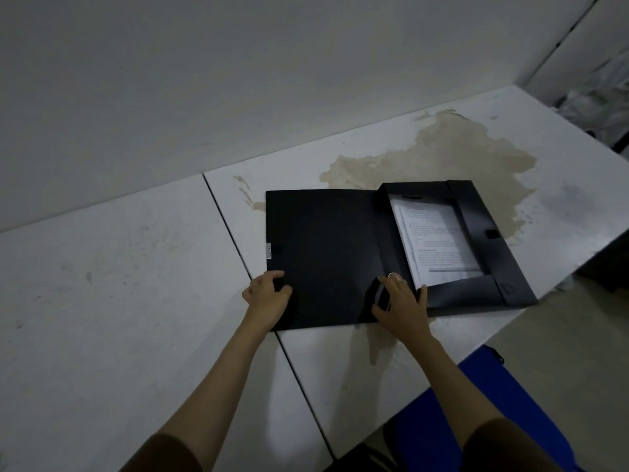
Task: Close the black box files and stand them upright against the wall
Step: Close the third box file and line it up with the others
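One black box file (pixel 326 253) lies open and flat on the white table (pixel 136 301). Its lid is spread out to the left; its tray on the right holds a stack of printed papers (pixel 439 240). My left hand (pixel 267 296) grips the lid's near left corner, fingers curled over the edge. My right hand (pixel 401 306) rests on the spine near the front edge, fingers spread, by the metal finger ring (pixel 394 276). The closing flap with its tab (pixel 491 234) lies open on the far right.
The grey wall (pixel 238 80) runs along the table's far edge, a short way behind the file. A large brown stain (pixel 442 155) marks the tabletop. A seam (pixel 238 253) splits two table panels. A blue chair (pixel 503 403) stands at lower right.
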The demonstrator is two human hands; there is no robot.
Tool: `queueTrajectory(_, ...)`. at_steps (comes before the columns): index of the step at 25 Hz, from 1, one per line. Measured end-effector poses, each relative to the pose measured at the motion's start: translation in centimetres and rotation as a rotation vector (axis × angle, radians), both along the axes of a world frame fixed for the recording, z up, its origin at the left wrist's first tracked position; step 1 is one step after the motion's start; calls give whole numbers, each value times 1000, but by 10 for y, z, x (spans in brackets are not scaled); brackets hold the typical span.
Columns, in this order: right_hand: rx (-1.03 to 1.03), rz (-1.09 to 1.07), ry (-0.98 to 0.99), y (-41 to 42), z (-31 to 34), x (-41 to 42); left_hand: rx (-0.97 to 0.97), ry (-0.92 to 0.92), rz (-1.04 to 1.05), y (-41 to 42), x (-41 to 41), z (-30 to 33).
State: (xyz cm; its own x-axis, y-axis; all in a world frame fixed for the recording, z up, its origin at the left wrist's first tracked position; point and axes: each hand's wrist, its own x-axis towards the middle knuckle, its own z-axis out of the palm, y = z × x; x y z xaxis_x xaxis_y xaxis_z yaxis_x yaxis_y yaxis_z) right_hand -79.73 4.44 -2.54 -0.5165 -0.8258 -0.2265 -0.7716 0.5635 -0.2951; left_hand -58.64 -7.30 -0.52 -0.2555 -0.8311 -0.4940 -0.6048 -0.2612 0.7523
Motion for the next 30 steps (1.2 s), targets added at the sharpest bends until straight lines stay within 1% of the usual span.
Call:
queueTrajectory(2, 9, 16, -1, 1, 1, -1, 101, 83, 131, -12, 3, 0)
queueTrajectory(4, 19, 33, 5, 2, 3, -1, 173, 147, 195, -18, 7, -1)
queueTrajectory(5, 32, 39, 9, 2, 4, -1, 171, 136, 192, -19, 7, -1)
queueTrajectory(9, 80, 93, 43, 1, 5, 7, 76, -2, 147, -12, 3, 1)
queueTrajectory(12, 86, 120, 57, 1, 4, 15, 69, -9, 148, -12, 5, 1)
queueTrajectory(14, 91, 131, 49, 1, 4, 21, 104, 32, 215, -14, 13, 2)
queueTrajectory(16, 88, 145, 39, 2, 3, 27, 162, 113, 311, -16, 24, 4)
queueTrajectory(18, 80, 167, 34, 2, 4, 36, 188, 190, 362, -15, 34, 10)
queueTrajectory(20, 71, 201, 11, -2, 4, 50, 136, 219, 394, -13, 46, 15)
queueTrajectory(24, 68, 297, -85, -18, 8, 91, -51, 244, 491, -9, 82, 32)
queueTrajectory(26, 52, 368, -126, -24, 10, 117, -115, 223, 538, -9, 112, 44)
queueTrajectory(30, 65, 567, -249, -34, 16, 168, -187, 126, 554, -4, 181, 67)
